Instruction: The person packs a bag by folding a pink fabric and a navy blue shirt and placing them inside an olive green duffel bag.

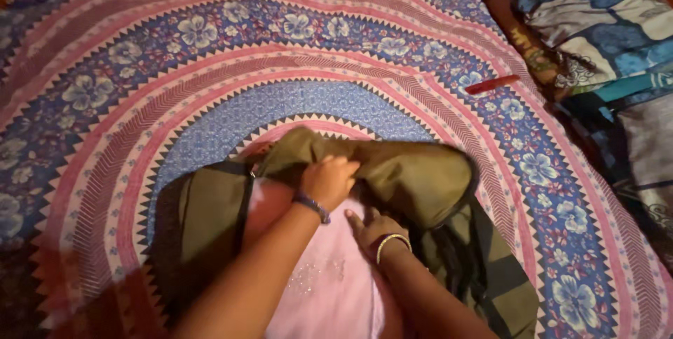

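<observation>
Gripping the olive bag flap with left hand, right hand lies flat and open on pink cloth beside it, all on the patterned bed. Red pen lies well apart.

The right hand's fingertips are hidden under the olive garment.

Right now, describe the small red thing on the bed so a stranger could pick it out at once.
Start from the bedspread, patterned in rings of blue flowers and pink zigzags. Go to its far right edge, beside the person lying in blue patterned cloth. There lies a short red stick-shaped object, the only plain red thing, well apart from the olive garment.
</observation>
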